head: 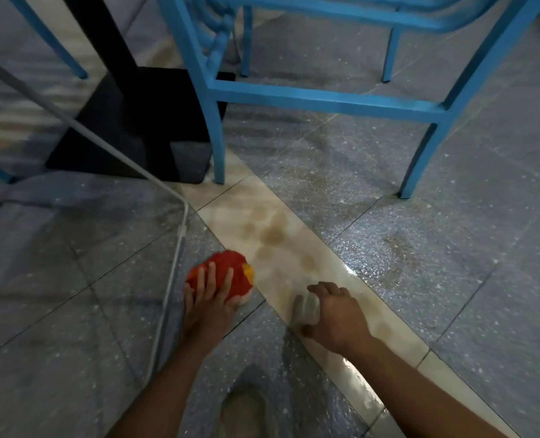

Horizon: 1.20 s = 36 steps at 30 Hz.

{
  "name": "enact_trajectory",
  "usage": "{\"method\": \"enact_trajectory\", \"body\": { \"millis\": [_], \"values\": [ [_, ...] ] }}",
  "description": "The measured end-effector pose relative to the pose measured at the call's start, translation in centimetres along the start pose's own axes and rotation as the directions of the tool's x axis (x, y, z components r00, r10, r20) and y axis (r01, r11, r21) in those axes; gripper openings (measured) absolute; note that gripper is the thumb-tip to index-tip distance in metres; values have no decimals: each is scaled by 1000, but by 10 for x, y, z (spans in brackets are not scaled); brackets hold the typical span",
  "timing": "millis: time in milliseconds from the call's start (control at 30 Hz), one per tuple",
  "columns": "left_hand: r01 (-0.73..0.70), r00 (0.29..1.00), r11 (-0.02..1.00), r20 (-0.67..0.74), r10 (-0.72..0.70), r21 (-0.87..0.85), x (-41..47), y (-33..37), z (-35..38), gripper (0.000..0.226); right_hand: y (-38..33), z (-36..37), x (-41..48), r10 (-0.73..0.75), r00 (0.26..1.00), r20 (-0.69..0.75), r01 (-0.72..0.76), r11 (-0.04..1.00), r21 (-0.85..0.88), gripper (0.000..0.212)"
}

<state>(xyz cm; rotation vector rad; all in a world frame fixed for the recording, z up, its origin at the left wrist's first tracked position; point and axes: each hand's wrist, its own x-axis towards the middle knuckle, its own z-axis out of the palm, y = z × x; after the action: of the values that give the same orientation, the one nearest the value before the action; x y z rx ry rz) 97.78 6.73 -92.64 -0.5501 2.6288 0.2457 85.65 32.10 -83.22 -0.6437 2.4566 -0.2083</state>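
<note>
My left hand (210,297) lies on a bunched red and orange cloth (230,267) on the grey speckled floor, fingers spread over it and thumb curled under its near edge. My right hand (335,314) grips a small pale block-like object (306,306), blurred, against the cream floor strip (281,248). Brown round stains (273,235) mark that strip just beyond both hands. The strip looks wet and shiny to the right of my right hand.
A blue metal chair (325,99) stands ahead on the right. A black table base (136,128) sits ahead on the left. A thin white bent rod (174,263) runs down beside my left hand. My foot in a pale shoe (246,412) is at the bottom.
</note>
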Motion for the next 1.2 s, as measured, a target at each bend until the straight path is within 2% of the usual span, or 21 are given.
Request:
{"method": "enact_trajectory", "body": {
  "millis": [167,300,367,533,633,700,800,967,1200],
  "values": [
    [67,998,996,23,-66,-57,89,16,-42,74,4,-9,10,20,1000,0,-20,1000,-5,99],
    [16,1000,1000,11,-16,2,101,23,-45,69,5,-22,21,16,1000,-10,-16,1000,-2,102],
    [-10,1000,999,-7,10,38,88,20,-37,70,3,-27,25,5,1000,-20,-5,1000,5,103],
    [-100,994,981,49,93,166,9,15,1,82,-7,-24,23,-24,1000,-11,25,998,51,102],
    [-133,990,982,-32,138,133,-50,-2,39,62,-6,-14,17,-34,999,4,33,998,51,103],
    [-136,989,985,-38,141,109,-79,-17,59,69,-1,-8,12,-26,1000,12,25,998,51,104],
    [-122,991,988,-35,126,94,-83,-26,68,68,7,-2,5,2,1000,25,-3,998,60,104],
    [-123,990,989,-61,129,85,-19,-17,30,74,1,5,10,-11,1000,23,9,997,76,102],
    [25,998,997,-49,-28,-77,136,26,-51,69,4,-12,30,7,999,-44,0,987,159,107]
  ]
}}
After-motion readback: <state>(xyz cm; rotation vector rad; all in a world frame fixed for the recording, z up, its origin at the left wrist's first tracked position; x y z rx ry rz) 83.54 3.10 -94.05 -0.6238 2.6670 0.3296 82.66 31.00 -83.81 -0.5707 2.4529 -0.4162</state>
